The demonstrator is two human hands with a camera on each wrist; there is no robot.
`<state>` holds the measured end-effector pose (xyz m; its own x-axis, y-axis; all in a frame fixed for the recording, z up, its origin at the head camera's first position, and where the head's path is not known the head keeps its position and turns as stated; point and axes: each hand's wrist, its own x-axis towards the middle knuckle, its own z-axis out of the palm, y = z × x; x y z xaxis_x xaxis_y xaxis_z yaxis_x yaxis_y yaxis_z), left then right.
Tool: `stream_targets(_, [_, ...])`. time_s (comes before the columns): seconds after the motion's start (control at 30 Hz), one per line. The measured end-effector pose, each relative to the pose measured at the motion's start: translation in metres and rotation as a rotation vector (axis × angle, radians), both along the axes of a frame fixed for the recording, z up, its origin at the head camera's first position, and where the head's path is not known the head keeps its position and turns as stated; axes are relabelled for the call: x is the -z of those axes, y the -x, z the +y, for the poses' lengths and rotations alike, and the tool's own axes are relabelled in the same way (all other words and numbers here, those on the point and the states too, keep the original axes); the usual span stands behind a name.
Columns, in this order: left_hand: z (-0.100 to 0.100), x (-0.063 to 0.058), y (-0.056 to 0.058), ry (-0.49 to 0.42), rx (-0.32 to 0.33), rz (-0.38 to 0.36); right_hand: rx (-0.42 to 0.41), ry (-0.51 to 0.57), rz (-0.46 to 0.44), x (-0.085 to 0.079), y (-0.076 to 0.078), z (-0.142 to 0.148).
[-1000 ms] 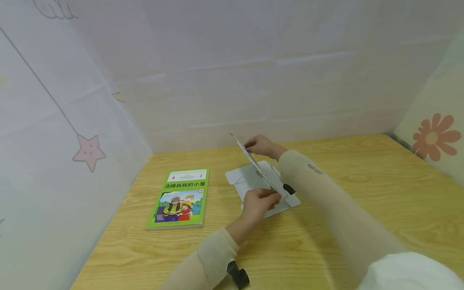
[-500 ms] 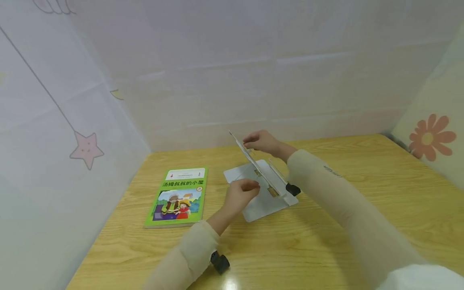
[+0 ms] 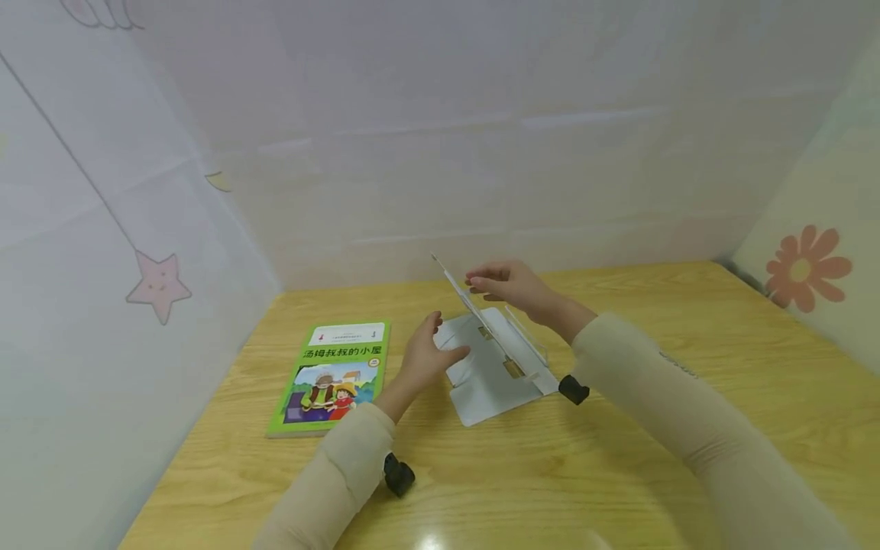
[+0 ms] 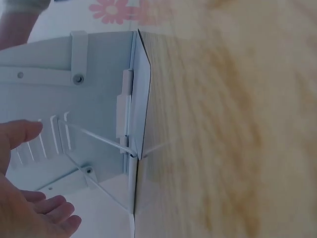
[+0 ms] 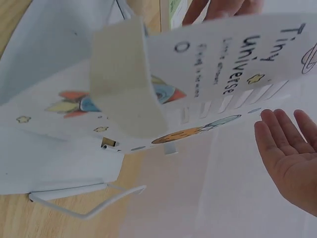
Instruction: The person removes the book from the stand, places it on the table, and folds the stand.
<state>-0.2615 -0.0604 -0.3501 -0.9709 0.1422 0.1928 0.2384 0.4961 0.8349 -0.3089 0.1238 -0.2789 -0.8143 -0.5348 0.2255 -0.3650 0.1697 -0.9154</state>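
Observation:
A white metal book stand [image 3: 481, 382] stands on the table, its panel tilted up from a flat base plate. In the left wrist view the panel's back [image 4: 99, 104] shows a row of slots, with a wire prop [image 4: 99, 136] reaching up to them. The panel's front [image 5: 218, 74] carries "Tiny universe" print and a rocket drawing. My left hand [image 3: 422, 355] is behind the panel, thumb and fingers spread, holding nothing. Beside the upper front of the panel is my right hand [image 3: 516, 289], its fingers extended and apart from it in the right wrist view.
A green-covered book [image 3: 333, 382] with Chinese lettering lies left of the stand, partly behind my left forearm. A bent wire arm [image 5: 94, 208] sticks out at the stand's front. The wooden table [image 3: 522, 481] meets patterned cloth walls [image 3: 412, 153] at its back and sides.
My left hand has left the panel's lower part, moved left and spread its fingers. My right hand has drawn slightly away from the panel's upper edge. The stand keeps its tilt.

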Motion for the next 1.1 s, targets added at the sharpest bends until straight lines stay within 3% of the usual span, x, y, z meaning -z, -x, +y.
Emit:
stream_targets(0.27, [0.001,0.011,0.014,0.135,0.04,-0.062,-0.027,0.034,0.037,0.001,-0.03,0.01])
stream_targets(0.53, [0.0,0.022,0.02,0.239,0.14,-0.085,0.03,-0.093,0.133,0.01,-0.056,0.014])
stream_targets(0.73, [0.0,0.027,0.022,0.277,0.147,-0.1,-0.001,-0.042,0.171,0.015,-0.066,0.014])
stream_targets(0.93, [-0.001,0.033,0.024,0.354,0.133,-0.087,0.043,-0.057,0.202,0.022,-0.07,0.013])
stream_targets(1.1, [-0.003,0.034,0.025,0.347,0.138,-0.073,0.073,-0.025,0.201,0.026,-0.074,0.013])
